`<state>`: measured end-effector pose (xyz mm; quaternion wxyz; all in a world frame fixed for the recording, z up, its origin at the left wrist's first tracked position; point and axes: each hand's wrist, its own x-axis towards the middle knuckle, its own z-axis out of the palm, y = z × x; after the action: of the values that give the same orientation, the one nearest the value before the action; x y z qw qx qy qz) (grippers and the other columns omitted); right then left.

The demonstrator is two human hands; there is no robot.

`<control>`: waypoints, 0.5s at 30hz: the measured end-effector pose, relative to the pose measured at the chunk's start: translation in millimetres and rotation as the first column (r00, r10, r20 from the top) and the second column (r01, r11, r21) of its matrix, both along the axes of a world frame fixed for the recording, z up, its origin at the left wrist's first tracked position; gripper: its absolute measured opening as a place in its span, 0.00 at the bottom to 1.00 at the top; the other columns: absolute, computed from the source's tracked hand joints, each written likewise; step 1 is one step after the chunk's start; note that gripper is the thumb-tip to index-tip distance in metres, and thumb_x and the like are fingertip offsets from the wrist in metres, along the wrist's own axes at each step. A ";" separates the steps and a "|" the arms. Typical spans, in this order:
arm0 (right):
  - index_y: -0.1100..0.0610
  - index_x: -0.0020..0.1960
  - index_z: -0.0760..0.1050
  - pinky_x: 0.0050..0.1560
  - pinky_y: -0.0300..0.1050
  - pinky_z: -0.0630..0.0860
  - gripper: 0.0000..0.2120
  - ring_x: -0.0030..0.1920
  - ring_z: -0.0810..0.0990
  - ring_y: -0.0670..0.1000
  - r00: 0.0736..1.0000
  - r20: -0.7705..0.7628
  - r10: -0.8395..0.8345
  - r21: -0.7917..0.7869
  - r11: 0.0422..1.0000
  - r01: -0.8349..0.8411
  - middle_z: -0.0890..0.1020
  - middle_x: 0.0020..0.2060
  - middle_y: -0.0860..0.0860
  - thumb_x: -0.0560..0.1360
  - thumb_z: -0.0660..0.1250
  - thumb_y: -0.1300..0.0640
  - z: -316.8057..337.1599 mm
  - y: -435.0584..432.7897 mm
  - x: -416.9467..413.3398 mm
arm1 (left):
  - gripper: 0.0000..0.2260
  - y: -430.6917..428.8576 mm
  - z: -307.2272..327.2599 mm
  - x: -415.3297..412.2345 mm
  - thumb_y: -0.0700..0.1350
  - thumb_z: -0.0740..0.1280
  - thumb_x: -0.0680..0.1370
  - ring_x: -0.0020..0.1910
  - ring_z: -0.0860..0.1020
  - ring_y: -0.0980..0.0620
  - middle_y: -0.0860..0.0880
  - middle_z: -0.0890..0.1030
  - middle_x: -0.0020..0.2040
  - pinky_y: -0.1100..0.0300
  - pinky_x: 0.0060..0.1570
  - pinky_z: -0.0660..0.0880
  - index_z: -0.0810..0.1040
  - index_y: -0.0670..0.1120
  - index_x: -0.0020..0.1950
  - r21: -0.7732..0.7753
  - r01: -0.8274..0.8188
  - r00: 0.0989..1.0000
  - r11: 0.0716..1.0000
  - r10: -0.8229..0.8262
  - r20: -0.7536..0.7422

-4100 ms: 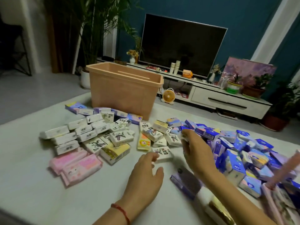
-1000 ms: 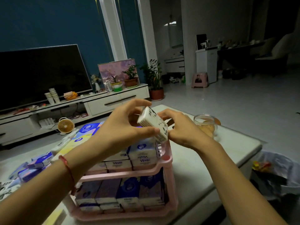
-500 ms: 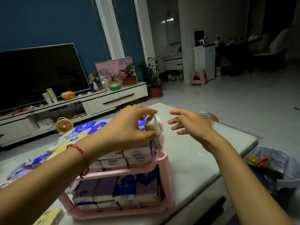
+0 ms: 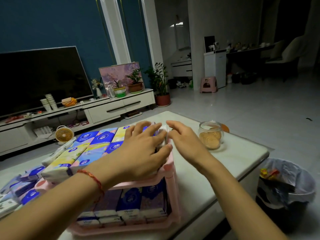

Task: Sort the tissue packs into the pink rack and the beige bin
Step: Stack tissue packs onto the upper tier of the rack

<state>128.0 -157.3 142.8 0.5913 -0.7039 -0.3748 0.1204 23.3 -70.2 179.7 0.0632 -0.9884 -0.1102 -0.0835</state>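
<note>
Dim living room, with a white counter (image 4: pixel 225 170) nearest me and the pink rack (image 4: pixel 170 172) standing on it. Its lower tier is packed tight with upright tissue packs (image 4: pixel 129 201). The upper tier looks nearly full too. Across its right end lies the left hand (image 4: pixel 143 149), fingers spread and almost straight, thumb pressed to the near edge of a white tissue pack (image 4: pixel 164 132) that stands on edge against the rack's side rail. The right hand (image 4: pixel 185 137) meets it from the other side, fingers straight, tips touching the pack, gripping nothing.

I'd say this is the seating step. The pack needs a firm downward push into that last narrow gap, then both hands free for the loose packs (image 4: pixel 26 187) at the left. Beyond sits a glass biscuit jar (image 4: pixel 210 135). The beige bin is out of sight.
</note>
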 end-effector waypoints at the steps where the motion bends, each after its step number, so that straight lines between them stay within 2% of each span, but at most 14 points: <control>1: 0.53 0.73 0.61 0.60 0.35 0.61 0.21 0.68 0.66 0.45 0.999 -0.038 0.037 -0.006 0.999 -0.038 0.67 0.71 0.49 0.80 0.52 0.58 -0.9 2.7 -3.8 | 0.33 -1.3 -1.9 1.5 0.61 0.39 0.70 0.74 0.43 0.55 0.56 0.49 0.77 0.54 0.71 0.39 0.54 0.56 0.76 0.000 0.000 1.000 1.000 0.000 -0.006; 4: 0.52 0.76 0.54 0.58 0.33 0.59 0.23 0.66 0.63 0.41 0.964 -0.240 0.116 0.075 0.992 -0.100 0.60 0.74 0.46 0.81 0.50 0.53 -1.0 6.9 -10.2 | 0.35 -1.5 -3.8 5.6 0.60 0.38 0.70 0.75 0.38 0.56 0.54 0.45 0.77 0.55 0.71 0.34 0.47 0.51 0.77 -0.017 0.004 0.999 1.000 -0.005 -0.054; 6: 0.52 0.76 0.52 0.62 0.34 0.57 0.25 0.69 0.61 0.41 0.948 -0.292 0.125 0.120 0.988 -0.093 0.58 0.74 0.45 0.81 0.50 0.48 -1.7 11.3 -13.9 | 0.37 2.0 -5.6 3.6 0.59 0.39 0.69 0.74 0.34 0.55 0.52 0.40 0.77 0.54 0.72 0.32 0.46 0.48 0.77 -0.060 -0.013 0.993 0.998 0.006 -0.117; 8: 0.51 0.77 0.50 0.72 0.41 0.53 0.28 0.74 0.56 0.44 0.961 -0.255 0.109 0.100 0.991 -0.086 0.55 0.75 0.45 0.80 0.50 0.43 -4.4 18.4 -19.3 | 0.36 3.4 -9.9 0.8 0.57 0.41 0.69 0.74 0.32 0.54 0.50 0.39 0.77 0.51 0.72 0.32 0.50 0.45 0.77 -0.028 0.015 0.993 0.999 -0.018 -0.120; 10: 0.49 0.77 0.45 0.75 0.49 0.51 0.32 0.75 0.51 0.45 0.968 -0.228 0.106 0.066 0.993 -0.093 0.50 0.76 0.45 0.78 0.49 0.38 -5.6 23.3 -25.4 | 0.35 1.4 -12.6 -1.1 0.55 0.42 0.70 0.74 0.33 0.56 0.52 0.40 0.77 0.53 0.72 0.30 0.47 0.48 0.77 -0.033 0.040 0.997 0.999 -0.042 -0.063; 12: 0.47 0.76 0.43 0.76 0.50 0.48 0.33 0.76 0.46 0.44 0.965 -0.238 0.115 0.049 0.993 -0.106 0.48 0.76 0.43 0.77 0.49 0.36 -5.1 22.7 -27.2 | 0.34 -2.5 -10.9 -1.2 0.55 0.42 0.70 0.74 0.34 0.58 0.53 0.42 0.77 0.55 0.71 0.29 0.45 0.50 0.77 -0.069 0.050 0.998 0.996 -0.053 -0.043; 15: 0.48 0.76 0.45 0.76 0.50 0.43 0.27 0.75 0.43 0.43 0.979 -0.177 0.100 -0.006 0.995 -0.103 0.48 0.76 0.42 0.80 0.46 0.42 -4.6 18.7 -26.7 | 0.36 -1.8 -10.8 -2.0 0.57 0.46 0.69 0.74 0.34 0.57 0.51 0.41 0.77 0.53 0.71 0.29 0.45 0.51 0.77 -0.054 0.034 0.997 0.998 -0.038 -0.074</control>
<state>101.3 -138.6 138.2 0.6097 -0.6749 -0.3555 0.2151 21.2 -71.9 168.9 0.0395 -0.9940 -0.0919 -0.0448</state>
